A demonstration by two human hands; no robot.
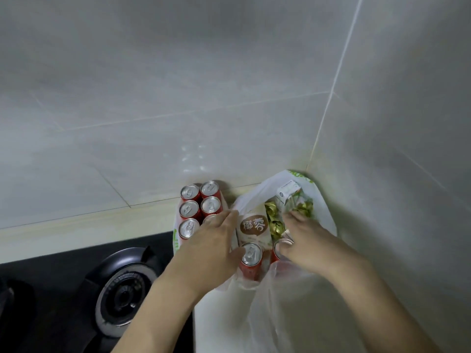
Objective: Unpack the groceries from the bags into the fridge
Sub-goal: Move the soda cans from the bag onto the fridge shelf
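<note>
Plastic bag [293, 296] open on pale bench [219, 324], hardly emptied. Left hand [214, 245] flat, fingers straight, parting the bag beside a red can [251, 258]. Right hand [305, 240] curled among contents, maybe round a second can [276, 250]; cannot tell for sure. Beyond: brown-labelled pouch [254, 228], gold sweets [275, 220], carton [288, 193], six-pack [197, 207] standing against wall. Fridge nowhere visible; nearly everything left.

Left hand [211, 243] lies flat, fingers straight; right hand [307, 240] reaches forward, fingers curled.
</note>
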